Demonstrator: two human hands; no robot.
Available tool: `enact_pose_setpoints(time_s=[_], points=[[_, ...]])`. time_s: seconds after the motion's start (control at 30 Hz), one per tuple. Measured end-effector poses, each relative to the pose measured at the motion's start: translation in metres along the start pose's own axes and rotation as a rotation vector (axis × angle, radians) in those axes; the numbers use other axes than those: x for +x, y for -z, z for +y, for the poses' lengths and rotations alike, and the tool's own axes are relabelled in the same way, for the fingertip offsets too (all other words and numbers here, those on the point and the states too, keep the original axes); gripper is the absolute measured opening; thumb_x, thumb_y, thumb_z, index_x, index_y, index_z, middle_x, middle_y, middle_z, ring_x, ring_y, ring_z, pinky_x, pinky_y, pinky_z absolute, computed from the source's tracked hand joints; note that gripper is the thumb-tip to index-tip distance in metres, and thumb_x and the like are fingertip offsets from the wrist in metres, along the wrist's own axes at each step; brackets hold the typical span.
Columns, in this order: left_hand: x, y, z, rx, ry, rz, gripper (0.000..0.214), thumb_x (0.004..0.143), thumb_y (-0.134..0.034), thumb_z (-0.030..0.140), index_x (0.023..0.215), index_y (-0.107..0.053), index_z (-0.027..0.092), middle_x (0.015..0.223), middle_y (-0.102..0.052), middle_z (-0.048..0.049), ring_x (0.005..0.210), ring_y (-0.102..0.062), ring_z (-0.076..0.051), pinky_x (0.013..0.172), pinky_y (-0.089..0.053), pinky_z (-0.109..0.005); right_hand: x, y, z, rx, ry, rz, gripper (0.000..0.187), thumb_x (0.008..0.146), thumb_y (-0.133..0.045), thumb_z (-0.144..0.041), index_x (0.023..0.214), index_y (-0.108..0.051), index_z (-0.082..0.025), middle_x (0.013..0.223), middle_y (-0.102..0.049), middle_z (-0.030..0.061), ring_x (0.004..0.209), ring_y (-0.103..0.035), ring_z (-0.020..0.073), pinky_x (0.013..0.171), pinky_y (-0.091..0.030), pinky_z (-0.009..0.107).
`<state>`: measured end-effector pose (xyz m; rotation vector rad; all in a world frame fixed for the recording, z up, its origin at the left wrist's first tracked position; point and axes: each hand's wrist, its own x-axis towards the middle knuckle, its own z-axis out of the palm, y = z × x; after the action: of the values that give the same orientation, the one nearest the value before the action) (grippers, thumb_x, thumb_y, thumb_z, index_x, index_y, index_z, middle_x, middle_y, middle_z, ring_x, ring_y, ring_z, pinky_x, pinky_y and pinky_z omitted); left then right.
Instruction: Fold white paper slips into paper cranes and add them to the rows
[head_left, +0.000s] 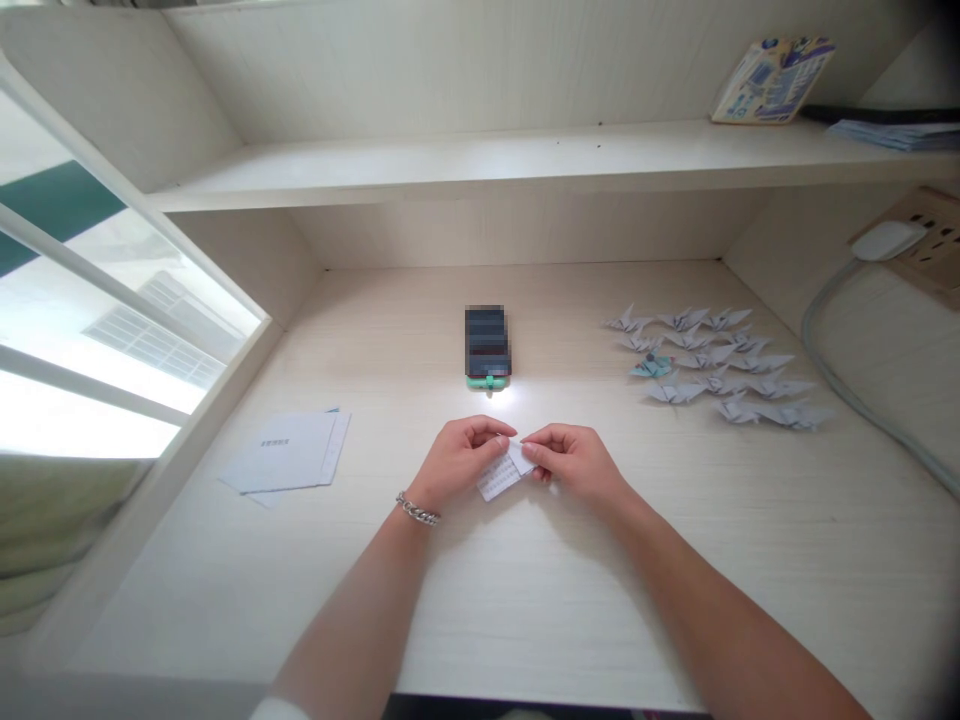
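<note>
A small folded piece of printed white paper is held between both hands, just above the desk. My left hand, with a silver chain bracelet at the wrist, pinches its left side between thumb and fingers. On the other side, my right hand grips the upper right part, thumb on top. The fingertips cover part of the folds. Behind the hands lies a phone with a blurred screen and a green lower edge, a bright light beside it.
Several folded paper cranes stand in rows at the right, one of them blue-green. Stacked paper sheets lie at the left. A shelf runs above the desk. At the right wall, a cable hangs from a plug.
</note>
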<state>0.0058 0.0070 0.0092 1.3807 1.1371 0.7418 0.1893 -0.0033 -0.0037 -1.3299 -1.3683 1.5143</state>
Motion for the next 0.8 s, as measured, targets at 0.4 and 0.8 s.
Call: enact_pose_setpoints(time_s=[0.4, 0.8], points=[[-0.0002, -0.0049, 0.0002, 0.025, -0.011, 0.006, 0.027, 0.076, -0.055, 0.034, 0.095, -0.062, 0.016, 0.088, -0.065, -0.0068, 0.074, -0.059, -0.015, 0.06, -0.044, -0.024, -0.0002, -0.0014, -0.0004, 0.004, 0.014, 0.003, 0.025, 0.072, -0.062, -0.039, 0.076, -0.066, -0.015, 0.054, -0.058, 0.0008, 0.049, -0.05, 0.0117, 0.048, -0.038, 0.024], [-0.0008, -0.0062, 0.0003, -0.012, -0.009, 0.004, 0.026, 0.078, -0.052, 0.032, 0.096, -0.062, 0.016, 0.075, -0.062, -0.0035, 0.063, -0.055, -0.012, 0.054, -0.04, -0.022, -0.0007, -0.0017, -0.0018, -0.006, 0.016, 0.003, 0.022, 0.074, -0.061, -0.036, 0.076, -0.066, -0.015, 0.054, -0.059, 0.0004, 0.05, -0.051, 0.0113, 0.049, -0.039, 0.023]])
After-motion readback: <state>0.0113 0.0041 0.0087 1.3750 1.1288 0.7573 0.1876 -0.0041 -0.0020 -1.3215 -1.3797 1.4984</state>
